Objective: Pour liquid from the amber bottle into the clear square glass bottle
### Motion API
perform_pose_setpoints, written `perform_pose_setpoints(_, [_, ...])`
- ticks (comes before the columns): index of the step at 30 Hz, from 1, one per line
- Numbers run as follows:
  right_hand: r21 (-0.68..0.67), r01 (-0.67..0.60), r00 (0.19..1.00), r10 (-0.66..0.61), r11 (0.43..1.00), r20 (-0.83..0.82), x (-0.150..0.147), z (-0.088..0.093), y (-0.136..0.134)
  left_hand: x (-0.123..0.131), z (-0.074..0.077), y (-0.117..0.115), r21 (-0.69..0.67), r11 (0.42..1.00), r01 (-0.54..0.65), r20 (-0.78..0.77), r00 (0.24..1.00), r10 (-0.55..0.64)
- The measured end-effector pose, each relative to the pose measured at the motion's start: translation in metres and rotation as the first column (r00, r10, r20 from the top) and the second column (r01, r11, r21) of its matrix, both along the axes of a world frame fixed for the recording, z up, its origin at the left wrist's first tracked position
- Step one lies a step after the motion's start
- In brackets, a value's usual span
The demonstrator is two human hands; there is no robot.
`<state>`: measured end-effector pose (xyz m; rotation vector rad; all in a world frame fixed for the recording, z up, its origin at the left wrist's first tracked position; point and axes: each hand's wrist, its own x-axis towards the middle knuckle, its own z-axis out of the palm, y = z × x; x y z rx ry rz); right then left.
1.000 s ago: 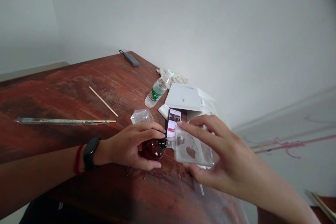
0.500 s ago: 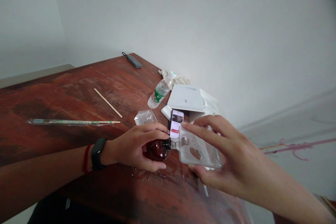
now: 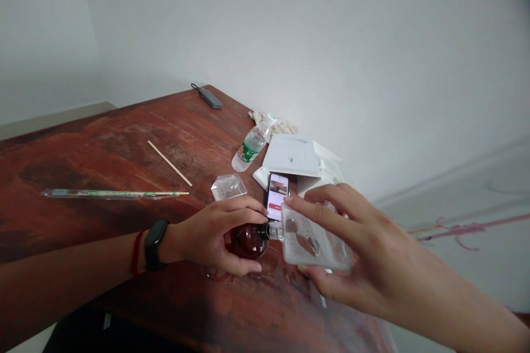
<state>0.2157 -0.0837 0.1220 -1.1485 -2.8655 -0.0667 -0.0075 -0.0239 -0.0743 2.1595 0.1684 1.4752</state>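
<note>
Clear bottle [image 3: 310, 240] within right hand [image 3: 356, 253]

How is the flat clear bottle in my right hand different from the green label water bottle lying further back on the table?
The flat clear bottle is slab-shaped, unlabelled and held in the right hand; the water bottle is round, green-labelled and lies untouched on the table. The flat one looks uncapped; the water bottle wears a white cap. Both are clear plastic, lying sideways.

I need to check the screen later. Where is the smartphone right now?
In the head view, the lit smartphone lies on the red-brown wooden table, right of centre, between the clear plastic lid and the white cardboard box, just beyond both hands.
</note>
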Motion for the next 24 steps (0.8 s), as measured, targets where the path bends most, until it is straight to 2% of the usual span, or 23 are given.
perform_pose_setpoints(15, [0.038, -0.034, 0.999, 0.033, 0.999, 0.039, -0.012, 0.015, -0.005, 0.002, 0.002, -0.004, 0.002, 1.000, 0.000, 0.044, 0.999, 0.000])
perform_pose_setpoints(24, [0.012, -0.038, 0.999, 0.038, 0.999, 0.028, -0.013, 0.018, -0.007, 0.002, 0.003, -0.005, -0.017, 1.000, 0.008, 0.049, 0.999, -0.007])
